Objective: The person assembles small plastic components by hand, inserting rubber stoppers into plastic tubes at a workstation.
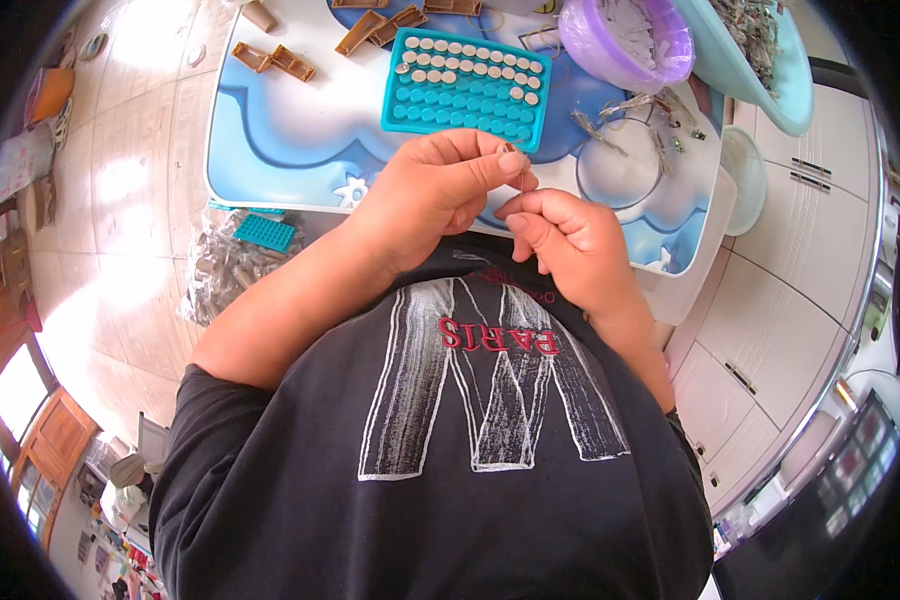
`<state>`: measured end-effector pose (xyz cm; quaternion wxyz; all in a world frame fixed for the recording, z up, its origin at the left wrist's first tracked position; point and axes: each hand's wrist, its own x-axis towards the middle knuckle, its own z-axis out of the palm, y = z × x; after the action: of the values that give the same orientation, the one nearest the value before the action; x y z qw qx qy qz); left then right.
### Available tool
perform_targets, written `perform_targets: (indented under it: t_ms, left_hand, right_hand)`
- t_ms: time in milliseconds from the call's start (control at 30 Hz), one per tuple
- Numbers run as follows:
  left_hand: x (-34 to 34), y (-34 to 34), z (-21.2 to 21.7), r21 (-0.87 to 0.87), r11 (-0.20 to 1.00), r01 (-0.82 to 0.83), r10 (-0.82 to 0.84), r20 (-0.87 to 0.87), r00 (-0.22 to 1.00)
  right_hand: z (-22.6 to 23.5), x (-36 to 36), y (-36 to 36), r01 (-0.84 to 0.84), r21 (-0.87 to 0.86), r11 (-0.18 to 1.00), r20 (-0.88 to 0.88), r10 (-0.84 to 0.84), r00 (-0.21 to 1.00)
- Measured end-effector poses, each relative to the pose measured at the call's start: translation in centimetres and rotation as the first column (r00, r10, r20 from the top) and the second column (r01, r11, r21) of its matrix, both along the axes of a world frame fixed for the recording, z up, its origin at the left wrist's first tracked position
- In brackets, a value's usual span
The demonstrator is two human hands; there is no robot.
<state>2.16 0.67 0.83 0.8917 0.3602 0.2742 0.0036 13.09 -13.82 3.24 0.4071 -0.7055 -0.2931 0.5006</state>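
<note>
My left hand (pixel 445 180) is closed in a pinch at the table's near edge, thumb against forefinger. Between those fingertips is a small brownish piece, too small to name. A thin strand (pixel 521 183) runs down from it toward my right hand (pixel 568 232), whose thumb and forefinger are also pinched together. Just beyond my hands lies a teal tray (pixel 464 127) with rows of round cups. White round pieces (pixel 467 62) fill its far rows, and two more sit at the right; the other nearer cups show teal.
Brown oblong holders (pixel 292 63) lie at the far left. Wire-like bundles (pixel 660 125) lie right of the tray. Behind stand a purple bowl (pixel 678 62) with white strips and a light teal basin (pixel 788 100). A clear bag (pixel 215 265) sits below the table's left side.
</note>
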Motion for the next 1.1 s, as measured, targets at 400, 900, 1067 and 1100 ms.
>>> perform_targets:
  t_ms: [400,900,1067,1100]
  left_hand:
    - [-0.6,0.8,-0.1,-0.011,0.995,0.101,-0.101,0.015,0.995]
    - [-0.3,0.5,-0.1,0.133,0.981,0.14,-0.141,-0.008,0.99]
    - [-0.2,0.5,0.0,0.113,0.987,0.115,-0.115,-0.004,0.993]
    - [-0.2,0.6,0.0,0.112,0.988,0.107,-0.107,-0.005,0.994]
  right_hand:
    - [-1.0,0.1,1.0,-0.047,0.528,0.848,0.536,-0.29,0.793]
    - [-2.1,0.1,1.1,-0.052,0.609,0.791,0.549,-0.373,0.748]
    - [-2.4,-0.4,1.2,-0.04,0.604,0.796,0.596,-0.418,0.686]
    - [-2.4,-0.5,1.1,-0.024,0.608,0.794,0.591,-0.432,0.681]
